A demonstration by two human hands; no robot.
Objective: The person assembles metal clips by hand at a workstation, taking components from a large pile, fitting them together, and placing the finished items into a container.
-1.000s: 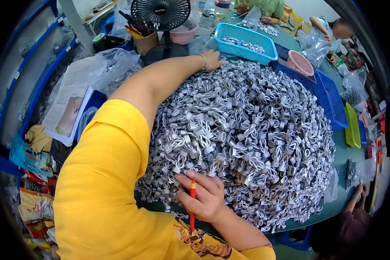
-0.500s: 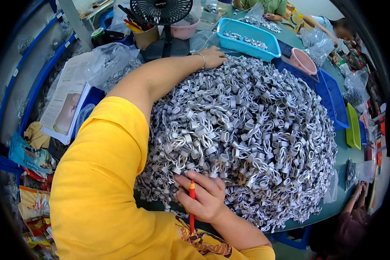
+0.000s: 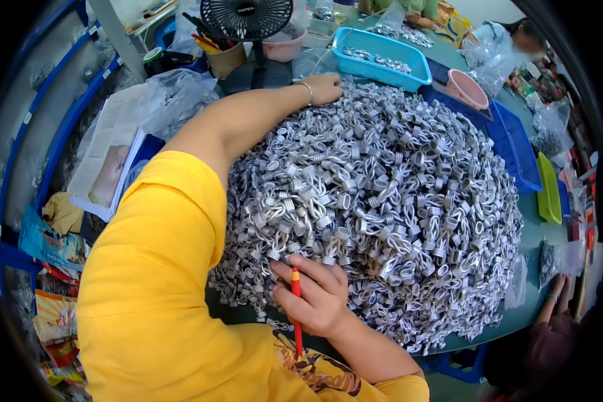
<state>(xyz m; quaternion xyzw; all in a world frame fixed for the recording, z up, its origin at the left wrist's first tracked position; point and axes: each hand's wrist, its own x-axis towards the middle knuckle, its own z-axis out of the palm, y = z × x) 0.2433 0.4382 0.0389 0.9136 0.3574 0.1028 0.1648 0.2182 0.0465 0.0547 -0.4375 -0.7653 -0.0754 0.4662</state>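
A big heap of small grey metal pieces [image 3: 382, 201], each with a ribbed oval collar and looped strands, covers the table in front of me. My left arm reaches around its left side, and my left hand [image 3: 325, 88] lies at the far edge with its fingers curled down against the pieces. The fingertips are partly hidden, so what they hold does not show. At the near edge my right hand [image 3: 316, 298] is closed around a slim red pencil [image 3: 296, 295], pointed end up. Its thumb and fingertips are next to the lowest pieces of the heap.
Behind the heap stand a black fan [image 3: 246, 20], a light-blue basket [image 3: 382, 59] with metal parts and a pink bowl [image 3: 467, 89]. A blue crate [image 3: 514, 147] and green tray [image 3: 549, 191] sit right. Papers [image 3: 107, 144] lie left. Other people work at the far and right sides.
My left hand has drawn slightly left, its fingers more curled. The right hand with the red pencil stays nearly in place. At the far right, a person's outstretched arm has gone from view.
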